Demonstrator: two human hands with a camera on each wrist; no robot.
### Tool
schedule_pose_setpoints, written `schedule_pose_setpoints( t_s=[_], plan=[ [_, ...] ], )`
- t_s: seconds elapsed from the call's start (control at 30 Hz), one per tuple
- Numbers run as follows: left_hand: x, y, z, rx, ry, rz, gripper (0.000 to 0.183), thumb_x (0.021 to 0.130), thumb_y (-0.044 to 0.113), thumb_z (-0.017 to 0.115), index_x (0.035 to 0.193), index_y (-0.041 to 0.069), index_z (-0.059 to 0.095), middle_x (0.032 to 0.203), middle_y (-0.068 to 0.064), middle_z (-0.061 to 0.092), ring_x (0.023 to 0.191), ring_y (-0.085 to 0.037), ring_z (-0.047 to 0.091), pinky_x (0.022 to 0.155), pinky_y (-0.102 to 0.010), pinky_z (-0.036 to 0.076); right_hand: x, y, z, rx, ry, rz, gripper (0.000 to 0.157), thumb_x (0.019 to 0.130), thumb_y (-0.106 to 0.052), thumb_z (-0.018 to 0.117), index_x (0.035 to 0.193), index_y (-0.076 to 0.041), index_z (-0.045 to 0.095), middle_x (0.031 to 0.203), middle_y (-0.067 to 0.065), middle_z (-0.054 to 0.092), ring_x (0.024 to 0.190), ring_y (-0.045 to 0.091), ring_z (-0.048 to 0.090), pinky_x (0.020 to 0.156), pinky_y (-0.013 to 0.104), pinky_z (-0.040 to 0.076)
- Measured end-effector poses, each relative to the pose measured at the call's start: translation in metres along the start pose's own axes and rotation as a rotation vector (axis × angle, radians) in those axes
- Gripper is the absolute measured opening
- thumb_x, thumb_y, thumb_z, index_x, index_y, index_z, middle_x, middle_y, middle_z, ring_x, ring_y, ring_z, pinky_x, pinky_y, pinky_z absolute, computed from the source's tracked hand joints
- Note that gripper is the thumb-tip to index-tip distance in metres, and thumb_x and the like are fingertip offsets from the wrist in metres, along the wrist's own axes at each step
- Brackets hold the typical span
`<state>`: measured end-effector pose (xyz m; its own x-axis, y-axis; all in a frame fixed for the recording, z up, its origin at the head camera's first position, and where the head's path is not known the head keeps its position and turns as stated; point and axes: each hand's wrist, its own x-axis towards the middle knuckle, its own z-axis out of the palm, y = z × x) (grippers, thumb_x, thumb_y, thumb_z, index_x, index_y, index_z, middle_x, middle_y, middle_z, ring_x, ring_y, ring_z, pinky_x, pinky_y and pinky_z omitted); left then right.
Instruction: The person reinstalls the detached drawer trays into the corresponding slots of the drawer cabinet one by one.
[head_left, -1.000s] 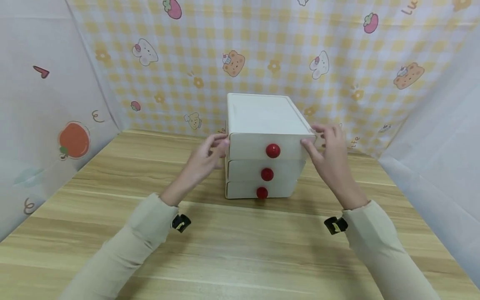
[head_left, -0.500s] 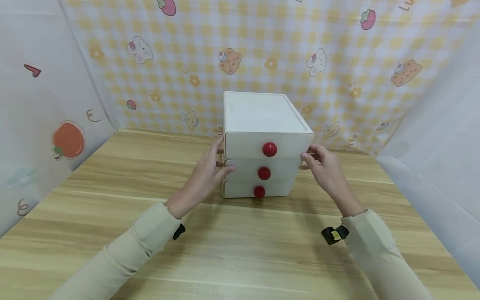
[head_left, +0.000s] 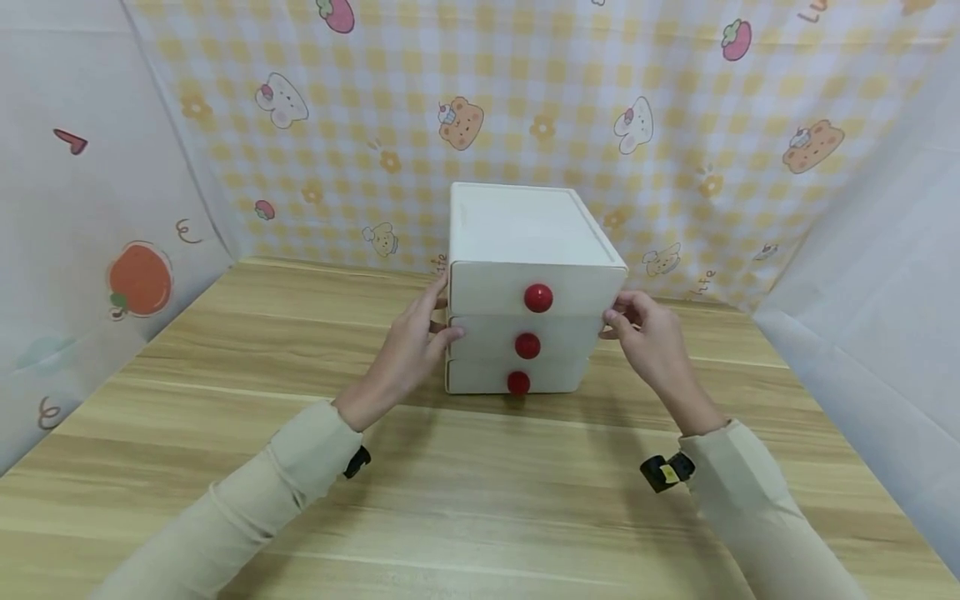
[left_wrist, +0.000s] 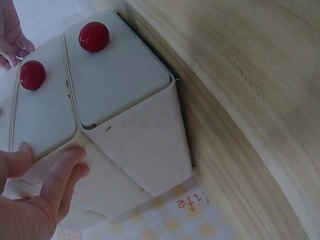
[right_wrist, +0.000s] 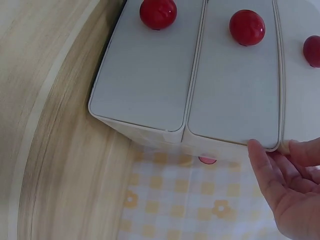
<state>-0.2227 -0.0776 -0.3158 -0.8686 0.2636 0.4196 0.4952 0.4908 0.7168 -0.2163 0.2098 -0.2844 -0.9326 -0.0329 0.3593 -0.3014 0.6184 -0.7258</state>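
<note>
A white three-drawer cabinet (head_left: 525, 225) stands on the wooden table, its drawers closed. Each drawer front carries a round red knob (head_left: 538, 297). My left hand (head_left: 408, 346) holds the cabinet's left front edge at the middle drawer's height. In the left wrist view, its thumb touches the front edge and its fingers (left_wrist: 60, 175) lie against the side wall. On the opposite side, my right hand (head_left: 651, 337) holds the right edge near where the top and middle drawers meet. In the right wrist view, thumb and fingers (right_wrist: 267, 175) meet the cabinet's corner; some fingertips are hidden behind it.
Wooden tabletop (head_left: 465, 500) extends in front of the cabinet and to both sides. A yellow checked cloth (head_left: 540, 100) with printed animals hangs behind it. Pale cloth walls (head_left: 90, 200) border the left and right. Dark wrist devices (head_left: 667, 472) sit under the cuffs.
Both hands have come down from the top drawer's level to about the middle drawer's, and now take hold of the sides. In the last half second they stay nearly still.
</note>
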Motion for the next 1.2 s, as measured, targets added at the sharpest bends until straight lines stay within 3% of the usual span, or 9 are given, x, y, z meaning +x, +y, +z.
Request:
schedule_pose_setpoints(
  t_s=[0.1, 0.17, 0.5, 0.93, 1.2],
  plan=[
    [0.003, -0.002, 0.000, -0.007, -0.002, 0.006, 0.072, 0.090, 0.008, 0.058, 0.149, 0.015, 0.017, 0.135, -0.019, 0.045, 0.094, -0.028, 0.064, 0.074, -0.029, 0.057, -0.002, -0.001, 0.000, -0.017, 0.005, -0.001, 0.023, 0.093, -0.002, 0.051, 0.111, 0.012, 0.054, 0.100, 0.023, 0.059, 0.082, 0.025, 0.064, 0.066, 0.013, 0.054],
    [0.005, -0.004, -0.001, -0.015, -0.008, 0.011, 0.071, 0.091, 0.006, 0.057, 0.149, 0.016, 0.018, 0.136, -0.019, 0.045, 0.095, -0.030, 0.064, 0.075, -0.030, 0.057, -0.003, -0.002, 0.000, -0.019, 0.006, 0.004, 0.023, 0.093, -0.003, 0.051, 0.112, 0.011, 0.054, 0.100, 0.023, 0.060, 0.087, 0.035, 0.063, 0.066, 0.013, 0.054],
    [0.018, -0.016, -0.006, -0.062, -0.055, -0.001, 0.066, 0.091, 0.004, 0.055, 0.147, 0.013, 0.022, 0.130, -0.023, 0.049, 0.092, -0.031, 0.065, 0.075, -0.037, 0.057, -0.003, -0.007, 0.005, 0.020, 0.044, 0.026, 0.025, 0.093, -0.002, 0.051, 0.113, 0.012, 0.054, 0.103, 0.025, 0.061, 0.091, 0.034, 0.061, 0.067, 0.016, 0.055],
    [0.039, -0.029, -0.013, -0.188, -0.181, -0.090, 0.061, 0.094, 0.006, 0.050, 0.147, 0.020, 0.023, 0.135, -0.022, 0.043, 0.099, -0.032, 0.062, 0.078, -0.025, 0.056, 0.005, -0.005, 0.008, 0.011, 0.076, 0.055, 0.025, 0.094, -0.003, 0.049, 0.114, 0.011, 0.052, 0.105, 0.025, 0.060, 0.094, 0.033, 0.061, 0.068, 0.017, 0.055],
    [0.045, -0.031, -0.014, -0.169, -0.202, -0.109, 0.061, 0.095, 0.008, 0.049, 0.148, 0.019, 0.021, 0.137, -0.021, 0.041, 0.100, -0.032, 0.061, 0.079, -0.028, 0.056, 0.012, -0.003, 0.010, 0.030, 0.093, 0.066, 0.024, 0.094, -0.002, 0.049, 0.114, 0.011, 0.053, 0.106, 0.024, 0.060, 0.093, 0.031, 0.060, 0.065, 0.012, 0.053]
  ],
)
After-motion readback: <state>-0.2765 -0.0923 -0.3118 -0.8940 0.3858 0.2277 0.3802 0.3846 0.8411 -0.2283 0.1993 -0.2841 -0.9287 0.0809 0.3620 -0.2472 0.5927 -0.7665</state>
